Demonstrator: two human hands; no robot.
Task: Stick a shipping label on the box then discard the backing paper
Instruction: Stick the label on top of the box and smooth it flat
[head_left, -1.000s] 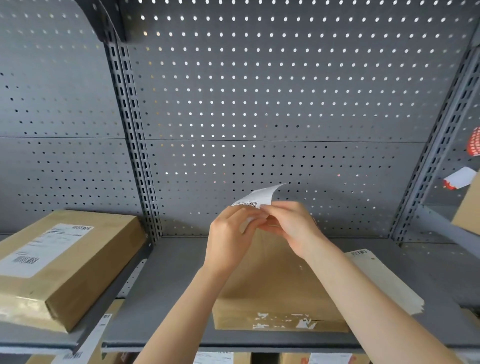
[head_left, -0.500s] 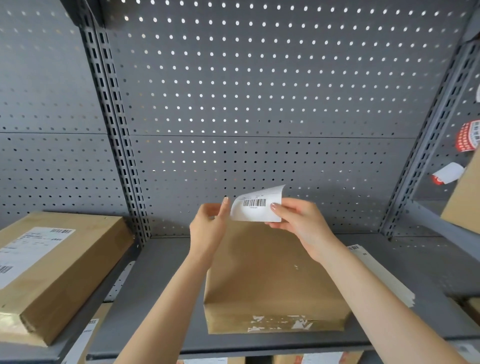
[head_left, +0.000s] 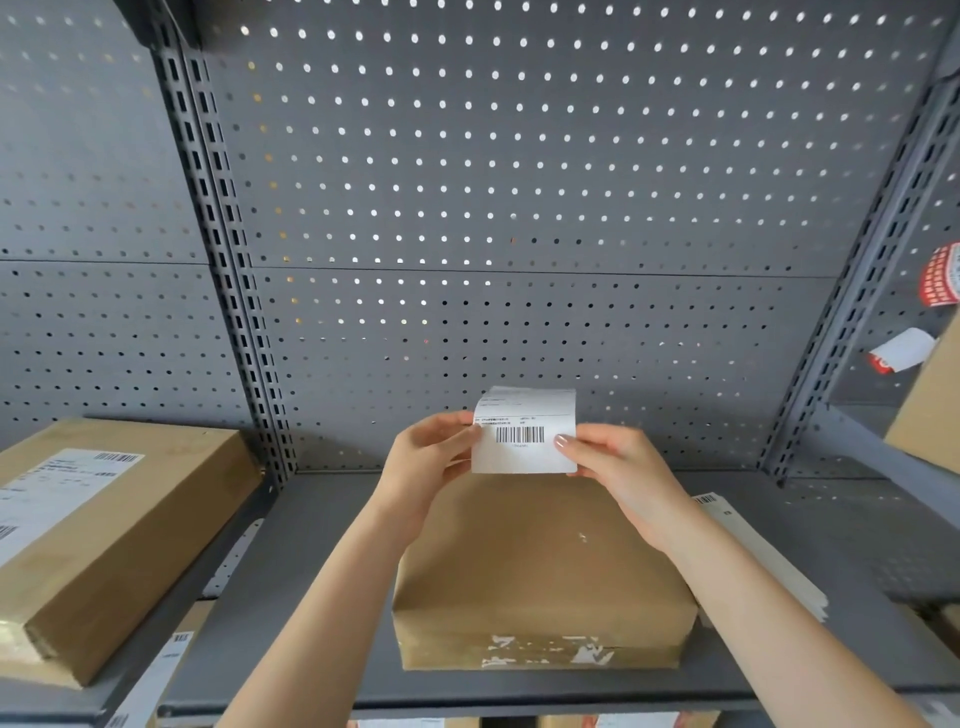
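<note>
The left hand (head_left: 426, 457) pinches the label's (head_left: 524, 431) left edge with fingers closed; the right hand (head_left: 618, 467) pinches its right edge likewise. The label is held upright above the box's (head_left: 540, 566) far end on the shelf (head_left: 322, 597).

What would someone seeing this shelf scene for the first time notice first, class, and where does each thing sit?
First, the white barcoded shipping label, held up at the centre between the left hand and right hand, pinched at its side edges. Just below lies the plain brown cardboard box on the grey metal shelf. At far left, a second brown box with a label already on it rests on the neighbouring shelf.
</note>
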